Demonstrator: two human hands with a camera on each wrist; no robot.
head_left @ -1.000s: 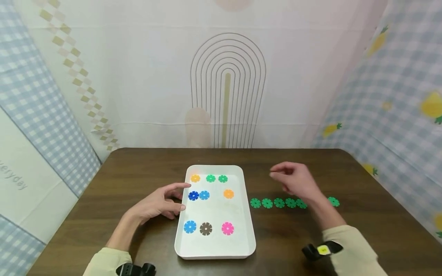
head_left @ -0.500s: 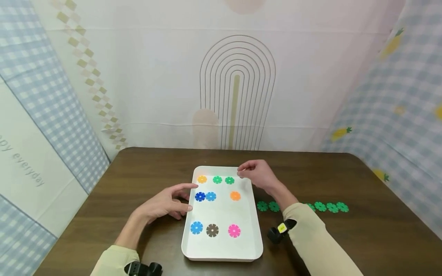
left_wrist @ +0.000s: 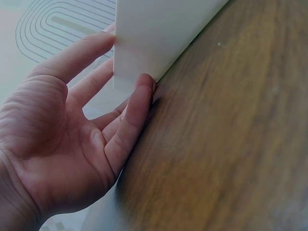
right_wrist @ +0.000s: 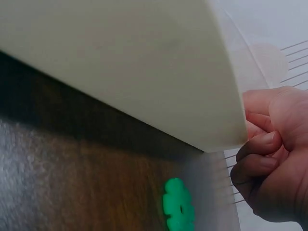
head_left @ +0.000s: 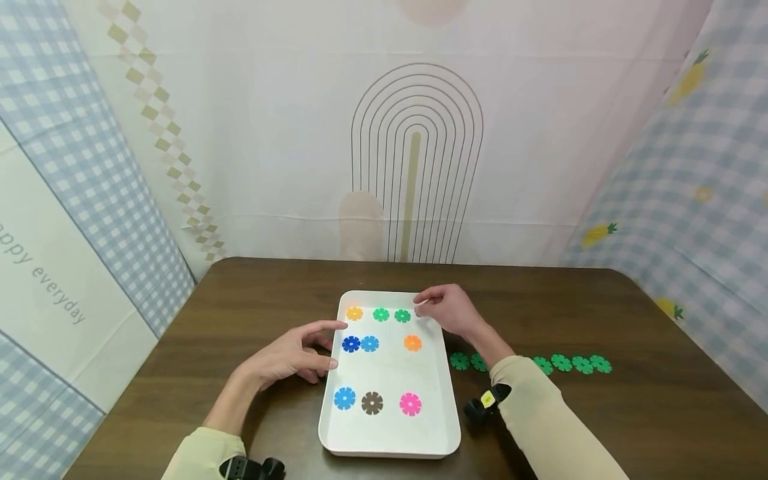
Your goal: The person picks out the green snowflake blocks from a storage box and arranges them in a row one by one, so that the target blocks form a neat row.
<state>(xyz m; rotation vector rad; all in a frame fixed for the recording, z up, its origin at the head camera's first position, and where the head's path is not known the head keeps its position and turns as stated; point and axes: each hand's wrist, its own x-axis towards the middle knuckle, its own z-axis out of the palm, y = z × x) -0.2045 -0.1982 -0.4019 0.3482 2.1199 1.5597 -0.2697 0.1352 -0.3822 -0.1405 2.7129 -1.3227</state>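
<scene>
A white tray [head_left: 378, 433] lies on the dark wooden table, holding flower-shaped plastic discs. These include a yellow disc [head_left: 355, 313], green discs [head_left: 381, 314], a dark blue disc [head_left: 351, 344], light blue discs [head_left: 369, 343], an orange disc [head_left: 413, 343], a brown disc [head_left: 372, 403] and a pink disc [head_left: 411, 404]. My left hand [head_left: 300, 352] touches the tray's left side with spread, relaxed fingers. My right hand [head_left: 451, 310] reaches over the far right corner, thumb and index finger close together just inside the rim. Whether anything is between those fingertips is not clear.
A row of several green discs [head_left: 561, 363] lies on the table [head_left: 270, 287] right of the tray, partly hidden by my right forearm. A patterned cloth [head_left: 288, 133] hangs behind the table. Each wrist wears a strapped camera, such as the right one [head_left: 483, 403].
My right hand has come left from above the green row to the tray's far right corner. My left hand stays at the tray's left side. The head view has shifted slightly.
</scene>
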